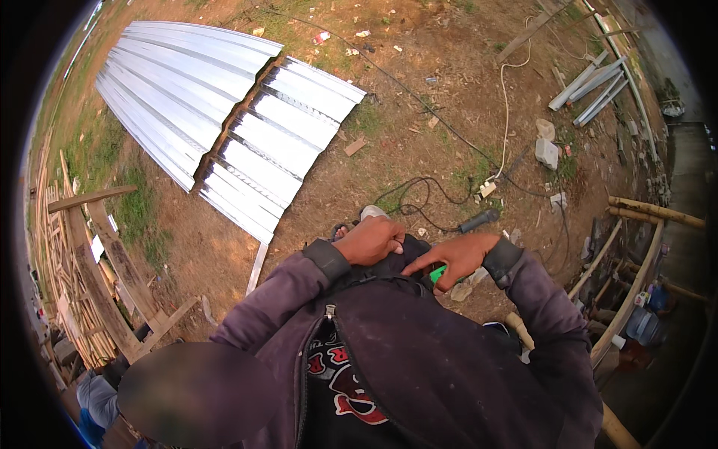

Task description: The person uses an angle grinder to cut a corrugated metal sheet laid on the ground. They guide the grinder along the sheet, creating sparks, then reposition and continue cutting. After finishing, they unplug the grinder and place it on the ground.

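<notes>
My left hand [372, 241] is at the front of my waist, its fingers curled together against dark clothing. Whatever those fingers grip, if anything, is hidden. Just to the right, my right hand [462, 254] holds a small bright green object [437, 274] between thumb and fingers; its kind cannot be made out. The right index finger reaches toward the dark cloth at my waist. Both arms wear the faded purple-brown sleeves of a zipped jacket [449, 359]. Beyond my hands, a dark grey corded power tool [479, 220] lies on the ground.
Ribbed metal sheets [284, 127] lie ahead to the left. A wooden frame [105, 247] and bamboo poles stand at left, near another person, partly seen. Cables [505, 105] cross the dirt. At right are metal profiles [591, 78], a white block [547, 153] and a bamboo railing [632, 288].
</notes>
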Available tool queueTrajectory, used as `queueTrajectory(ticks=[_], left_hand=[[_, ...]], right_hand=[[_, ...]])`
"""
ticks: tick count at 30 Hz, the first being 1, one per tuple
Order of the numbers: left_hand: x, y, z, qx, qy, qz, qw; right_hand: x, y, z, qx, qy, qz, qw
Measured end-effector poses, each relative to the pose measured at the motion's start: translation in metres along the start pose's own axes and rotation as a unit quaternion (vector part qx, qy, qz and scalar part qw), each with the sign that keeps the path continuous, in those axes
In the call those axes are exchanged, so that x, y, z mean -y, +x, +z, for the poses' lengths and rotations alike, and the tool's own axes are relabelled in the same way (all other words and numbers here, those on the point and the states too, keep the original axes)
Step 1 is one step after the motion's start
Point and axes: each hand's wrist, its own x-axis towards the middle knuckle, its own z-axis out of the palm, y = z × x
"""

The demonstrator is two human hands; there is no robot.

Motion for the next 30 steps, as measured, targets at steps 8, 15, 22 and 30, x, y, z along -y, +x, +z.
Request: queueTrajectory(ticks=[8, 15, 22, 30], left_hand=[[-0.001, 0.035, 0.008, -0.061, -0.039, -0.067, 0.995], [-0.010, 0.052, 0.015, -0.074, 0.008, -0.084, 0.994], [-0.068, 0.056, -0.009, 0.183, -0.127, 0.032, 0.974], [-0.046, 0.047, -0.011, 0.195, -0.128, 0.040, 0.972]], right_hand=[[-0.030, -0.028, -0.020, 0.055, 0.058, -0.108, 0.991], [-0.046, -0.068, -0.004, -0.001, 0.058, -0.122, 0.991], [-0.055, -0.088, -0.021, -0.124, 0.242, -0.100, 0.957], [-0.068, -0.063, -0.005, -0.169, 0.352, -0.188, 0.901]])
